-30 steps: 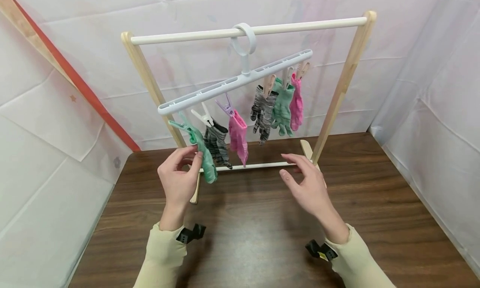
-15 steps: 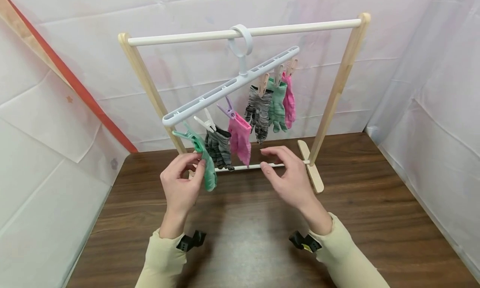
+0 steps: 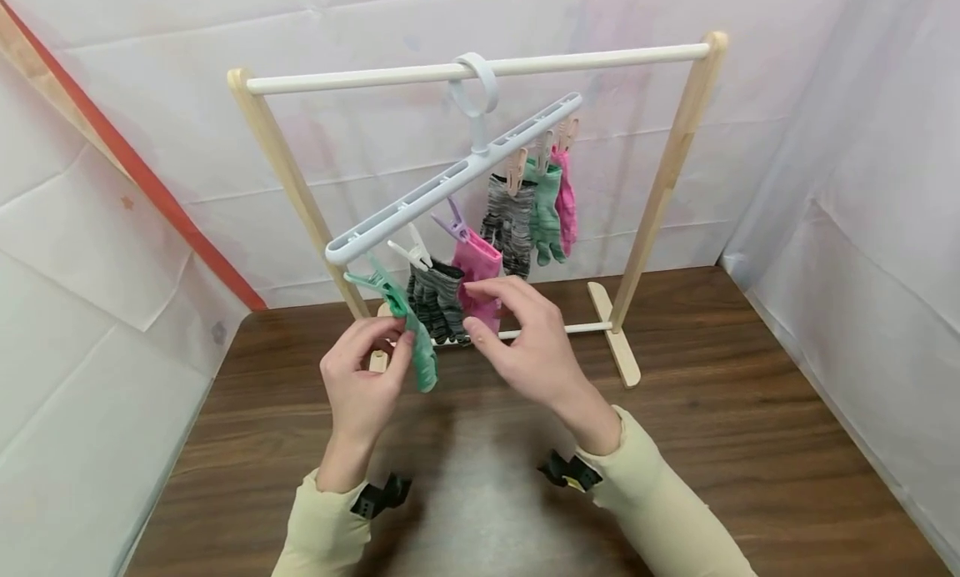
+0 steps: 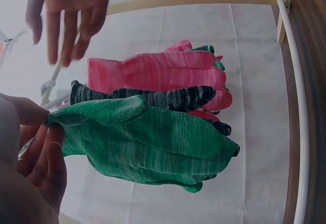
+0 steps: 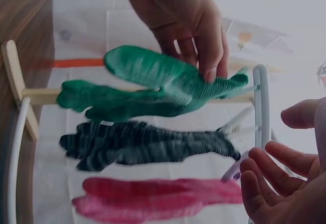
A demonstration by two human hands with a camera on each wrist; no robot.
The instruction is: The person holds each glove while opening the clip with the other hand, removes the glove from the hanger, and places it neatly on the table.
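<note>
We take the white clip hanger (image 3: pixel 450 181) as our landmark: it hangs tilted from the top rail of the wooden rack (image 3: pixel 667 185), its low end toward us on the left. The green glove (image 3: pixel 416 343) dangles from the green clip (image 3: pixel 375 278) at that low end, the first of three gloves there; next up the hanger hang a grey striped glove (image 3: pixel 437 302) and a pink glove (image 3: pixel 480 273), with three more gloves at the high end.

Our left hand (image 3: pixel 360 377) has the green glove pinched between thumb and fingers (image 4: pixel 48 147) just below the clip, at the cuff. Our right hand (image 3: pixel 525 343) is released, fingers loosely spread and grasping nothing, in front of the pink glove and beside the grey one; we cannot tell whether a fingertip touches the cloth.

We judge the green glove light, soft and limp: knitted cloth that folds and swings, with nothing fragile and little slip. The cuff, close under the clip, looks like the best hold, since the floppy fingers of the glove give no control. The clip is stiff plastic, best squeezed at its tail ends while the cuff is held.
</note>
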